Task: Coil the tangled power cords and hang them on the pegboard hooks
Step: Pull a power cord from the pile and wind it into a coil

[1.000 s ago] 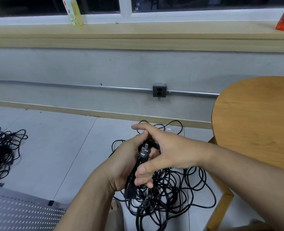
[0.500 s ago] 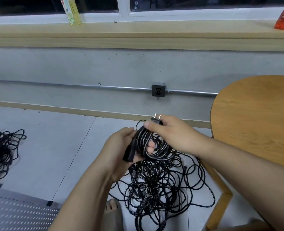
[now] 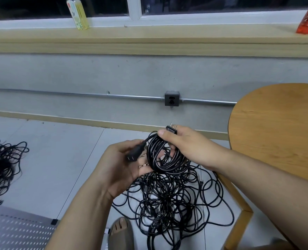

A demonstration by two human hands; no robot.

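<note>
Floor, far left: second tangle untouched; pegboard near-left, nothing hung in view; left hand fingers curled round connector end; right hand fingers clamp one cord coil above main tangle mid-floor. One coiled, hanging pending.

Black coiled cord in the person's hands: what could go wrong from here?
The black coiled power cord has no tie; only the right hand and left hand hold its loops, so a looser grip may let them spring apart.
The tangled pile of black cords lies on the floor just below, so a dropped loop might snag in it.
The sandalled foot beside that pile could catch a strand.
</note>
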